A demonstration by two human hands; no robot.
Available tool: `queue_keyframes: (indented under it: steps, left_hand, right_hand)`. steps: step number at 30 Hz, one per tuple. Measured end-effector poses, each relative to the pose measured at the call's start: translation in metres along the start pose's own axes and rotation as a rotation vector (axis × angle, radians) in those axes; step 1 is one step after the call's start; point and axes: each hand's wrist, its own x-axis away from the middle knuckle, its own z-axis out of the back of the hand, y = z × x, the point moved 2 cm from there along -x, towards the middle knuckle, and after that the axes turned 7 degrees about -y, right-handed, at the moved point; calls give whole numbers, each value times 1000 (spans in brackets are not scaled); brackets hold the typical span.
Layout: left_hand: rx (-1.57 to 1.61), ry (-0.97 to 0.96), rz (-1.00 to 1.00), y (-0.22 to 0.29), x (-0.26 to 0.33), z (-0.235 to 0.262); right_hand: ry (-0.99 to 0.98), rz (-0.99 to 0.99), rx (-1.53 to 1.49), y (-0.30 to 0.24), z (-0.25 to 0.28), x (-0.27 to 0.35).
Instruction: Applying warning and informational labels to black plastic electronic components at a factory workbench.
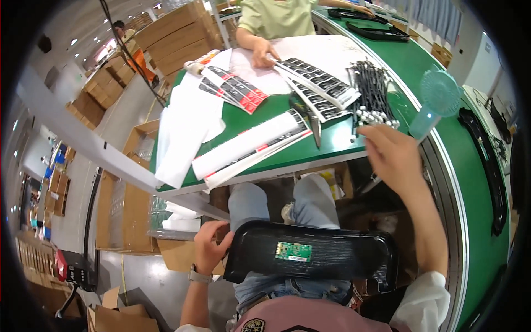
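Resting across my lap, nearest of all, is a long black plastic housing (312,255) with rounded ends and a small green circuit board (293,251) set near its middle. My left hand (210,246) is closed around its left end, fingers curled over the edge. My right hand (392,155) is raised to the near edge of the green worktable (260,119), fingers partly spread and holding nothing, just beside the white-tipped ends of a bundle of black cables (371,91). Open room shows between my knees and the table's underside. Along the near edge lie long white label strips (249,146), one overhanging slightly; a black-handled tool (312,119) lies beside them. A translucent teal handheld fan (434,102) stands at the right edge, by the green conveyor belt (475,160) carrying more black housings. At the far edge, another person's hand (263,53) presses on black printed label sheets (318,80).
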Motion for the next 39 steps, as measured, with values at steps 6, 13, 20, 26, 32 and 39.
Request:
queue_keyframes:
  steps: [6,13,20,26,32,39]
  left_hand:
    - [-209,301,-517,79,-91,29]
    - [-308,145,-202,38,-182,28]
    - [-93,109,-253,35,-187,23]
    - [-264,162,-377,42,-189,23]
    - [-234,214,-368,38,-188,25]
    - [-337,206,-451,33,-188,23]
  right_hand:
    - [-121,-95,-178,-4,-115,-79]
    - [-203,-151,-359,-28,-152,-89]
    - [-80,28,-468,-52,-154,-103]
    - [-203,233,-360,-71,-175,-119]
    - [-253,29,-515,-75,-179,-133]
    - [-564,-298,-703,-62,-191,-154]
